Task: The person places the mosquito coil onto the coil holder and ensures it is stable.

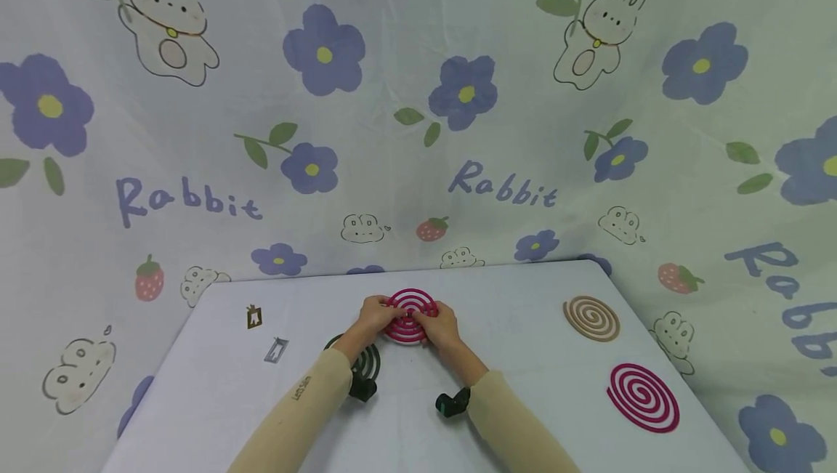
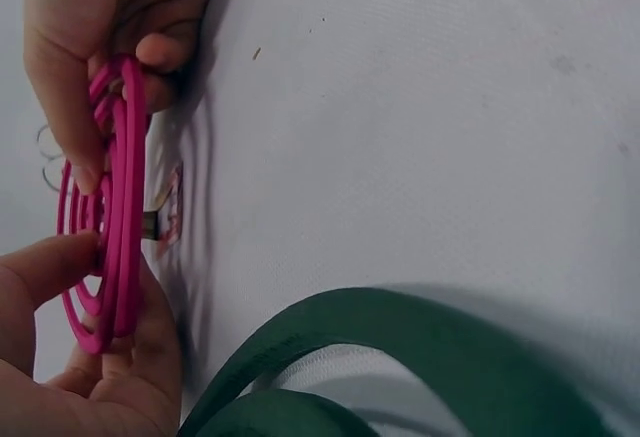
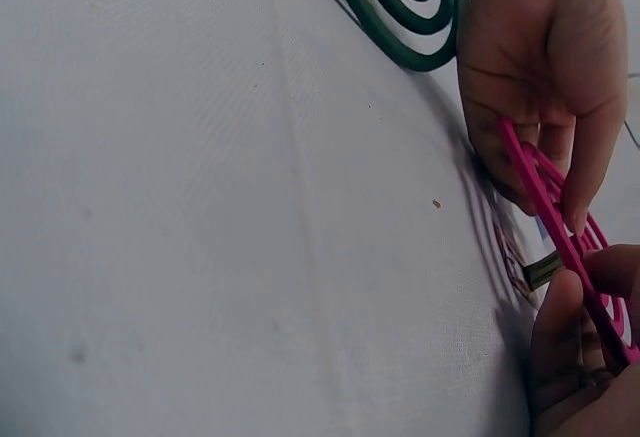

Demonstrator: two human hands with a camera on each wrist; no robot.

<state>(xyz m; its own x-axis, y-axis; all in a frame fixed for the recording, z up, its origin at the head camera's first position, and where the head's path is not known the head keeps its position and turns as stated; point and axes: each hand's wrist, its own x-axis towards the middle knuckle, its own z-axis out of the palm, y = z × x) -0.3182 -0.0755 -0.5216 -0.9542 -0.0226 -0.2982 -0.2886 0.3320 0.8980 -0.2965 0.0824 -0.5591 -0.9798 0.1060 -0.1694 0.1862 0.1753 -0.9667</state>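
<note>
A pink spiral coil (image 1: 410, 291) is held up in the middle by both hands. My left hand (image 1: 374, 316) grips its left side and my right hand (image 1: 443, 326) its right, thumbs meeting near the centre. In the left wrist view the coil (image 2: 128, 197) stands nearly edge-on, between the left hand (image 2: 100, 387) below and the right hand (image 2: 125, 17) above. A small piece with a dark tab (image 2: 151, 224) shows behind it; the right wrist view also shows this tab (image 3: 541, 271). How the piece meets the coil is unclear.
A dark green coil (image 1: 373, 362) lies beneath the left wrist. On the right are a tan coil (image 1: 591, 318) and another pink coil (image 1: 644, 397). A bronze-coloured piece (image 1: 248, 318) and a silver one (image 1: 276, 349) lie on the left of the white table (image 1: 516, 313).
</note>
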